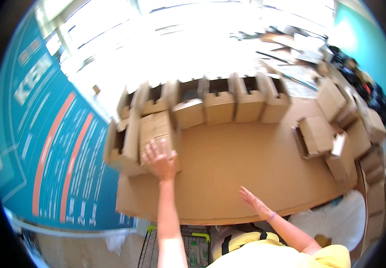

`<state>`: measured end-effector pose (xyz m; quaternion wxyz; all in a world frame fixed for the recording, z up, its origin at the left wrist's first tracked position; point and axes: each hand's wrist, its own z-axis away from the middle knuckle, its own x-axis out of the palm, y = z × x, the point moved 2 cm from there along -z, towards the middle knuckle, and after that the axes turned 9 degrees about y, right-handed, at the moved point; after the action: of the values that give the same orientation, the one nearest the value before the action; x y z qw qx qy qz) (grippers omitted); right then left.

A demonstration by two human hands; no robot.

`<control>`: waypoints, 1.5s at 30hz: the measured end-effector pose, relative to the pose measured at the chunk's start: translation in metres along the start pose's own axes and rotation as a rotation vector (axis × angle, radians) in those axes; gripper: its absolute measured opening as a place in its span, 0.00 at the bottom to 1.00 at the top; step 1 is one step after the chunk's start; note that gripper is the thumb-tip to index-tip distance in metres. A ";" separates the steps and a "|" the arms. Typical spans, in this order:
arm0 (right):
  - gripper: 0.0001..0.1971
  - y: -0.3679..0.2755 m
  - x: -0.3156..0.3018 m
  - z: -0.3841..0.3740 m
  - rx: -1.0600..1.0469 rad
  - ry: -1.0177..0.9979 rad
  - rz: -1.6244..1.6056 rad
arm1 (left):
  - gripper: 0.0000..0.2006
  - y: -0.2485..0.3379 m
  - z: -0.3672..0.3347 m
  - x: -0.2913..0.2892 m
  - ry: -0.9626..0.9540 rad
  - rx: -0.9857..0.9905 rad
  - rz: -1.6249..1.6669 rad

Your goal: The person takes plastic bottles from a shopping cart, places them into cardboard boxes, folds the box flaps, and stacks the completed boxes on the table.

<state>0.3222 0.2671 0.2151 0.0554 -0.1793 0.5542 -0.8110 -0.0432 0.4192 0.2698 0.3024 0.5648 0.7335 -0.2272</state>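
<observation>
Pressing left hand [161,160] flat, fingers spread, on closed cardboard box [156,134] at left end of brown cardboard-covered table [228,174]. Right hand [254,202] open, empty, hovering above sheet. Step looks like seating box beside row of open boxes [228,100]. Next move likely needs firm, even push. Corrugated, matte, square-cornered.

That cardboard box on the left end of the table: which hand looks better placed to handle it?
Probably the left. The left hand already lies flat on the cardboard box, while the right hand hovers open over the bare cardboard tabletop, well away from it.
</observation>
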 end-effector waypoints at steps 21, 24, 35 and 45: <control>0.21 -0.237 -0.447 0.067 -0.578 1.068 0.685 | 0.33 0.210 0.146 -0.012 -0.313 0.197 0.495; 0.24 -0.273 -0.542 0.013 -0.575 1.250 0.893 | 0.33 0.332 0.223 -0.101 -0.639 0.284 0.669; 0.47 -0.298 -0.671 -0.098 -0.285 1.452 1.100 | 0.34 0.381 0.270 -0.139 -0.668 0.512 0.603; 0.09 -0.298 -0.633 -0.098 -0.381 1.572 1.222 | 0.32 0.372 0.285 -0.133 -0.622 0.536 0.548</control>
<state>0.9091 0.6488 0.3120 0.0507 0.7137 0.5505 -0.4301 0.3937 0.2309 0.1626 0.3997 0.7003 0.3486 -0.4778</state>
